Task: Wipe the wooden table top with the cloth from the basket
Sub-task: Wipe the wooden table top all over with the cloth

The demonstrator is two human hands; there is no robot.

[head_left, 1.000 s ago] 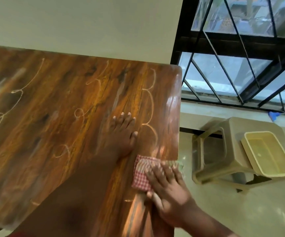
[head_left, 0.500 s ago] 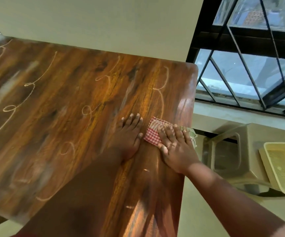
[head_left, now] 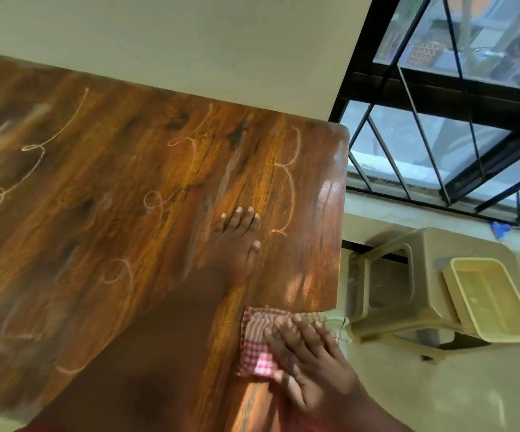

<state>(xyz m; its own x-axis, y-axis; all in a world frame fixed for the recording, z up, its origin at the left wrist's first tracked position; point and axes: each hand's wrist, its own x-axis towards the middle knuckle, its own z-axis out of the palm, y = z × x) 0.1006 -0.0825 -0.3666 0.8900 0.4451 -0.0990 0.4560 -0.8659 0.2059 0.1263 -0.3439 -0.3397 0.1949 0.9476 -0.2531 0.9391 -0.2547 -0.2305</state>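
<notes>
Glossy wooden surface marked with pale chalk loops, set against a cream wall; beside its right edge, a beige plastic stool carrying a yellow basket; left hand flat on the wood, fingers straight; right hand pressing with straight fingers on a red-checked cloth at the right edge

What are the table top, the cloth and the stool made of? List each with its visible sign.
Brown table top: glossy wood or wood-look laminate; grain, window glare.
Red-and-white checked cloth: soft woven fabric; folds.
Beige stool: apparently moulded plastic; smooth, one-piece legs.
</notes>
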